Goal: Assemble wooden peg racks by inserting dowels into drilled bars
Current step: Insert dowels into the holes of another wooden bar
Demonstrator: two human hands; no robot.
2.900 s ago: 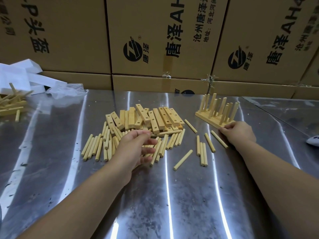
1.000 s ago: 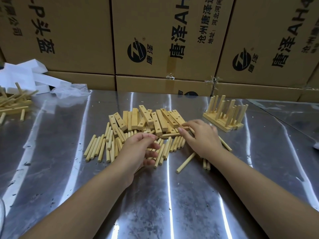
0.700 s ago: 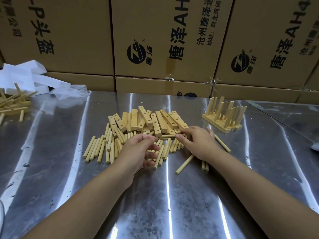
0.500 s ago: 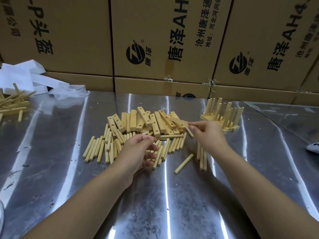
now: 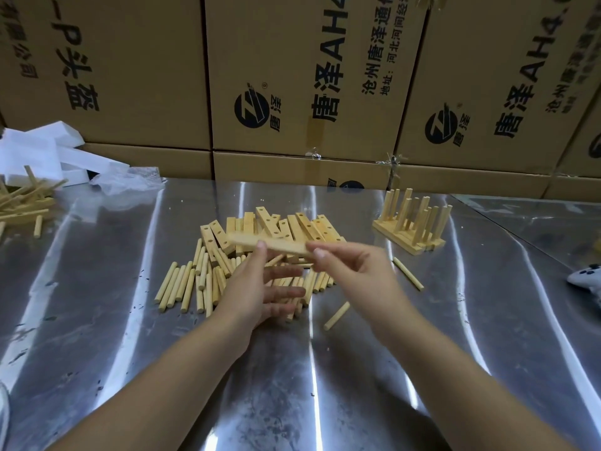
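Note:
My right hand point(image 5: 353, 276) pinches the right end of a drilled wooden bar point(image 5: 281, 246) and holds it level above the pile. My left hand point(image 5: 260, 289) is under the bar's middle; its thumb touches the bar and its fingers are spread straight below. Beneath both hands lies a heap of drilled bars point(image 5: 302, 226), with loose dowels point(image 5: 187, 281) in front of it. A single dowel point(image 5: 336, 315) lies near my right wrist, and another dowel point(image 5: 408, 277) lies further right. Finished peg racks point(image 5: 411, 222) stand at the back right.
The steel table point(image 5: 292, 385) is backed by a wall of cardboard boxes point(image 5: 292, 92). White foam pieces point(image 5: 42, 151) and a second heap of wooden sticks point(image 5: 22, 203) lie at the far left. A white object point(image 5: 587, 281) sits at the right edge.
My right hand reached into the bar heap, picked out one bar and lifted it toward my left hand. My left hand has uncurled and risen so that its thumb meets the bar.

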